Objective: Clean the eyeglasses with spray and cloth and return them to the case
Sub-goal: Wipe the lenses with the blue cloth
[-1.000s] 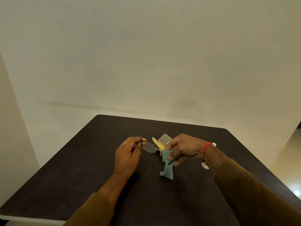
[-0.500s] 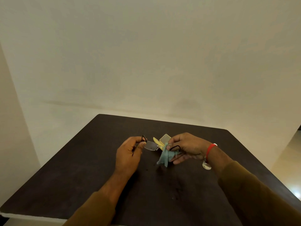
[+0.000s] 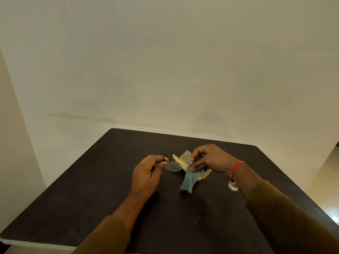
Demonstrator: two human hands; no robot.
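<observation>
While the left hand (image 3: pixel 146 173) pinches the glasses (image 3: pixel 173 165) at their left end, by the hinge with the dark temple curling up over the fingers, the right hand (image 3: pixel 211 159) has the other end wrapped in the cloth (image 3: pixel 189 180). So the glasses hang between the two grips, up off the tabletop (image 3: pixel 91 189), roughly level. The left lens is bare and you can see through it; the right lens is hidden under the cloth, pinched between right thumb and fingers. The rest of the teal cloth dangles down from that pinch, and its zigzag edge almost reaches the tabletop.

Right behind and under the hands sits the yellow case (image 3: pixel 185 158), open, lying on the tabletop. The hands and cloth cover a good chunk of it, so only the lid, a bit of the left end and a strip by the right thumb show. Can't tell if anything's inside.

There's a red band (image 3: pixel 237 166) on the right wrist, and a small clear thing (image 3: pixel 233 186) just below that wrist, too blurry to name. Brown sleeves on both arms. A plain wall stands behind the tabletop.
</observation>
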